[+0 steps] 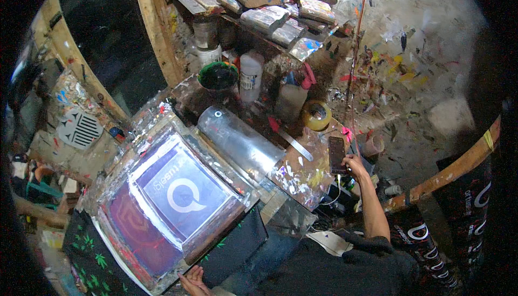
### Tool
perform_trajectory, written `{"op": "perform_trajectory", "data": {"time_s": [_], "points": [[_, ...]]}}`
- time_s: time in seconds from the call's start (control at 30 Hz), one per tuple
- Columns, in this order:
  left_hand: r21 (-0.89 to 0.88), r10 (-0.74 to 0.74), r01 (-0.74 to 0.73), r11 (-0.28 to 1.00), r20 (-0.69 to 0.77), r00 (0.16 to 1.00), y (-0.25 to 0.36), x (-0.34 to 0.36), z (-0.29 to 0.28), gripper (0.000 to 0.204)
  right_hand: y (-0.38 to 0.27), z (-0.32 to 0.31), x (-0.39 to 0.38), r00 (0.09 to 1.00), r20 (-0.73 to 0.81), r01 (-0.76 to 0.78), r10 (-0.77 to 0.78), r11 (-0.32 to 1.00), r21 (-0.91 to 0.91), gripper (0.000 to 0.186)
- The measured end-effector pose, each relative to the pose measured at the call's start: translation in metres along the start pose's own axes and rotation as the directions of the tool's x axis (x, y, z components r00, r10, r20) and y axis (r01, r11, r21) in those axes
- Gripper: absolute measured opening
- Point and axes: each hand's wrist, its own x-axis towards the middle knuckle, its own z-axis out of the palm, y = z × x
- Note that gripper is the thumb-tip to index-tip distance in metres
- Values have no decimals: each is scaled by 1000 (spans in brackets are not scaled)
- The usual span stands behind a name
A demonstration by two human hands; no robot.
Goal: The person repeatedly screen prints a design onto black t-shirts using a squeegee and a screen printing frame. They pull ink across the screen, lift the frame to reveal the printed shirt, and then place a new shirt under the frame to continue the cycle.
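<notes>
Mate: Where's your L hand?

Me: My L hand [195,281] is nearest: fingers loosely apart, palm half up, by the lower corner of a paint-crusted rectangular wooden screen frame [218,230]; can't tell if it's touching. Black cloth w/ green leaf prints [100,261] shows beneath

Mate: Anything wet there?

Me: Thick white ink streak [162,219] across the middle of the frame, prob wet, so best keep fingertips off it

Mate: & the R hand?

Me: My R hand [353,166] is at the slim black rectangular phone [336,153], lying on a paint-spattered brown board [310,188]. Fingers bent, one poking toward its lower R edge; can't tell if they're gripping or just tapping

Mate: Tips?

Me: One clean fingertip, light taps, phone flat, thin white cable [339,192] slack w/ no tugging. Inky fingers would prob smear it

Mate: Further out?

Me: Shiny grey cylinder [240,145] btwn frame & board, round amber tape roll [306,117] just past the phone, then ink-stained wooden blocks [264,19] piled at the far side
</notes>
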Motion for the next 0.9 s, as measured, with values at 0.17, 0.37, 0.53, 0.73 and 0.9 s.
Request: {"op": "perform_trajectory", "data": {"time_s": [0.17, 0.37, 0.53, 0.73, 0.9], "points": [[13, 15, -14, 1000, -110, 994, -15, 14, -16, 69, 34, -2, 42, 973, -144, 121, -180, 930, -347, 42], [-63, -33, 26, 998, -111, 993, -33, 35, -37, 64, 32, 2, 63, 915, -357, 81, -186, 954, -288, 69], [-67, 11, -18, 998, -99, 995, -31, 31, -35, 60, -17, 33, -5, 606, -374, 198, -702, 588, -784, 72], [-14, 77, -79, 997, -89, 993, -30, 22, -24, 65, -76, 61, -43, 843, -97, 189, -529, 461, -867, 62], [-10, 10, -12, 1000, -170, 985, -30, 20, -26, 63, -62, 53, -72, 795, -143, 225, -590, 504, -834, 62]]}}
